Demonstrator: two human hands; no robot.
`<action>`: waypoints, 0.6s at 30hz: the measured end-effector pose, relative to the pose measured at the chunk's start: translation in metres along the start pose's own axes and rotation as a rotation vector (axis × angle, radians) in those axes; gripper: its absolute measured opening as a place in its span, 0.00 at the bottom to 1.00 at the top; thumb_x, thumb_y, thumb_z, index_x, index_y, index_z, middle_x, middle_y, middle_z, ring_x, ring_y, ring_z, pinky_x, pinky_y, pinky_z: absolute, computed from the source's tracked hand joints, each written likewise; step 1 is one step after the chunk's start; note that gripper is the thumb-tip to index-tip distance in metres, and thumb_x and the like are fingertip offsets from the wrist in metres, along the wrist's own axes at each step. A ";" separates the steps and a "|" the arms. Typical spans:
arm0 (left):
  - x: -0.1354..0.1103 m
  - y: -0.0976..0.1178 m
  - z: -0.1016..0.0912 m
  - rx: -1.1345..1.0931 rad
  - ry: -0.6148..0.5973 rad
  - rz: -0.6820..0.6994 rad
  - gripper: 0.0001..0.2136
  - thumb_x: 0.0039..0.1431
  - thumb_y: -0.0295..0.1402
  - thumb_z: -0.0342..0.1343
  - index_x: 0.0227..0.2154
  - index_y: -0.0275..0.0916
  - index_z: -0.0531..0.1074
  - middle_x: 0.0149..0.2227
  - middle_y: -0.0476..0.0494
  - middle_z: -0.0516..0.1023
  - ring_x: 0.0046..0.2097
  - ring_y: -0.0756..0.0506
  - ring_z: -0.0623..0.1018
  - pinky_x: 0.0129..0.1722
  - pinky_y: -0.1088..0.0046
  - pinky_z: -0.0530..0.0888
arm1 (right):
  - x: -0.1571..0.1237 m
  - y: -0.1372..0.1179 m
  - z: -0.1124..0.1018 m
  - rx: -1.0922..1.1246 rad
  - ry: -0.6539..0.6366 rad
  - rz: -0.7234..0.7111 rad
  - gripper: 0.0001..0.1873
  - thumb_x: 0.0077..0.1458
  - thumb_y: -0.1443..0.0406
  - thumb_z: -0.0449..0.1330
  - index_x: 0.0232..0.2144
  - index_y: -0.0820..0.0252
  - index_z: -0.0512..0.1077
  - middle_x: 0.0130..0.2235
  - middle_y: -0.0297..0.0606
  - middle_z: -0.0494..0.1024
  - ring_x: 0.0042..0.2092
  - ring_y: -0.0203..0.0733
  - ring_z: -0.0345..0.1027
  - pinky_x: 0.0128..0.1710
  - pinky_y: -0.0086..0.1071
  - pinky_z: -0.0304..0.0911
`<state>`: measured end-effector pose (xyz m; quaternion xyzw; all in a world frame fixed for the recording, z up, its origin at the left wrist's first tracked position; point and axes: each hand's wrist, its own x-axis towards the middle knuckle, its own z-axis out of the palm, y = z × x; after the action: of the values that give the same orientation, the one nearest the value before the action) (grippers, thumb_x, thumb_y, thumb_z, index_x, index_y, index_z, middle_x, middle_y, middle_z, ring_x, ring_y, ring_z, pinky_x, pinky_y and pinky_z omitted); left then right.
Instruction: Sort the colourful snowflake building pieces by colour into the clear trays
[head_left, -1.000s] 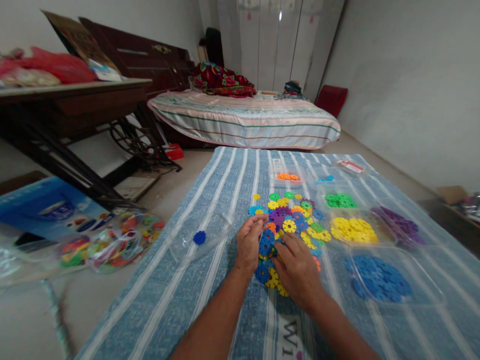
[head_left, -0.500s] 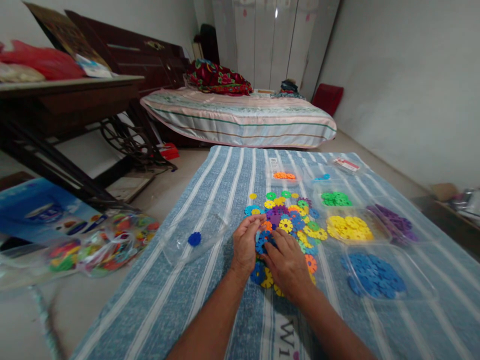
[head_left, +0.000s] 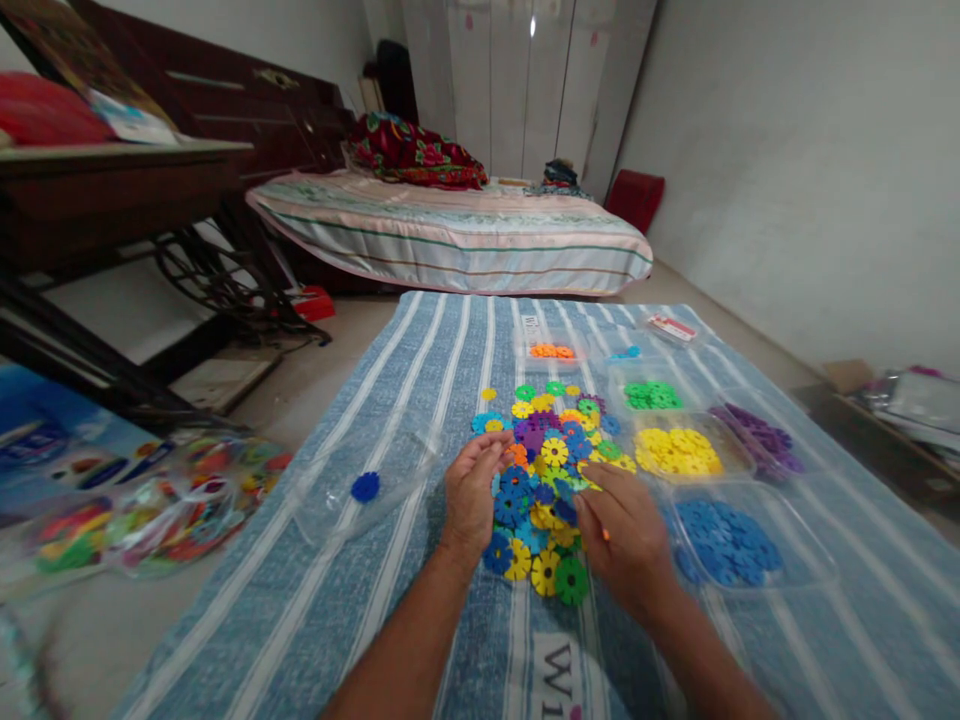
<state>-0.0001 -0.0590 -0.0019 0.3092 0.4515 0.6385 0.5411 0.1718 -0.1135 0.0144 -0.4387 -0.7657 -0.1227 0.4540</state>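
Note:
A loose heap of flower-shaped plastic discs in several colours (head_left: 553, 452) lies on the striped cloth before me. At its left edge rests my left hand (head_left: 472, 492), fingers slightly bent and apart, with no disc visible in it. My right hand (head_left: 628, 530) bends over the heap's right side, thumb and forefinger spread beside dark blue and yellow discs. A bit of an orange disc (head_left: 606, 535) shows through a gap in that hand; its other fingertips are hidden. A green disc (head_left: 571, 580) lies at the heap's near end.
To the right stand clear trays of blue discs (head_left: 727, 540), yellow discs (head_left: 679, 452), purple discs (head_left: 761, 437) and green discs (head_left: 652, 395). Orange discs (head_left: 552, 351) sit in a tray farther back. One dark blue disc (head_left: 365, 487) is in a clear tray on the left.
My right hand has shifted right, off the dark blue discs, uncovering the middle and near part of the heap. My left hand stays beside the heap. The view has turned slightly right.

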 end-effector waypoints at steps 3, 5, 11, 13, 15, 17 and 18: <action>0.001 -0.001 -0.001 -0.008 0.009 -0.006 0.10 0.47 0.37 0.61 0.32 0.37 0.76 0.37 0.42 0.80 0.41 0.45 0.77 0.45 0.67 0.71 | -0.005 0.026 -0.037 -0.184 0.012 0.001 0.03 0.55 0.71 0.57 0.31 0.61 0.70 0.38 0.44 0.76 0.44 0.44 0.70 0.47 0.43 0.66; 0.002 -0.002 -0.002 -0.012 0.010 -0.006 0.11 0.47 0.37 0.61 0.32 0.36 0.76 0.38 0.42 0.80 0.42 0.45 0.77 0.45 0.66 0.71 | -0.011 0.045 -0.064 -0.368 0.029 0.009 0.02 0.54 0.69 0.59 0.29 0.62 0.70 0.36 0.45 0.77 0.42 0.46 0.71 0.47 0.45 0.65; 0.001 -0.003 -0.003 0.004 0.012 -0.001 0.11 0.47 0.37 0.60 0.33 0.37 0.76 0.37 0.42 0.80 0.42 0.44 0.77 0.43 0.68 0.72 | -0.034 0.067 -0.104 -0.628 0.002 0.047 0.10 0.57 0.61 0.58 0.26 0.60 0.70 0.35 0.43 0.78 0.37 0.46 0.71 0.49 0.48 0.61; 0.001 -0.003 -0.003 0.017 0.012 0.002 0.12 0.47 0.38 0.60 0.33 0.37 0.76 0.37 0.41 0.80 0.43 0.44 0.77 0.42 0.68 0.72 | -0.037 0.057 -0.095 -0.525 -0.021 0.041 0.09 0.57 0.61 0.57 0.28 0.59 0.70 0.35 0.41 0.77 0.37 0.44 0.71 0.49 0.47 0.62; 0.001 -0.002 -0.002 0.023 0.014 0.004 0.12 0.47 0.38 0.60 0.33 0.37 0.76 0.37 0.41 0.80 0.43 0.43 0.77 0.40 0.69 0.72 | -0.037 0.042 -0.079 -0.385 -0.040 0.033 0.06 0.57 0.63 0.57 0.30 0.58 0.70 0.35 0.41 0.77 0.38 0.43 0.71 0.49 0.46 0.62; 0.001 -0.001 -0.002 0.026 0.014 0.004 0.12 0.46 0.39 0.60 0.33 0.37 0.76 0.37 0.41 0.80 0.43 0.43 0.77 0.39 0.70 0.72 | -0.033 0.025 -0.059 -0.246 -0.050 0.030 0.02 0.56 0.66 0.58 0.32 0.58 0.69 0.37 0.41 0.76 0.41 0.43 0.70 0.49 0.45 0.63; 0.001 0.000 -0.002 0.025 0.013 0.004 0.12 0.46 0.38 0.60 0.32 0.37 0.76 0.37 0.41 0.80 0.43 0.43 0.77 0.39 0.70 0.72 | -0.031 0.017 -0.048 -0.183 -0.054 0.032 0.01 0.56 0.67 0.57 0.33 0.58 0.69 0.38 0.41 0.76 0.42 0.43 0.70 0.48 0.45 0.63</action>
<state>-0.0016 -0.0589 -0.0029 0.3123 0.4624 0.6360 0.5331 0.2201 -0.1488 0.0130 -0.4936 -0.7563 -0.1731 0.3930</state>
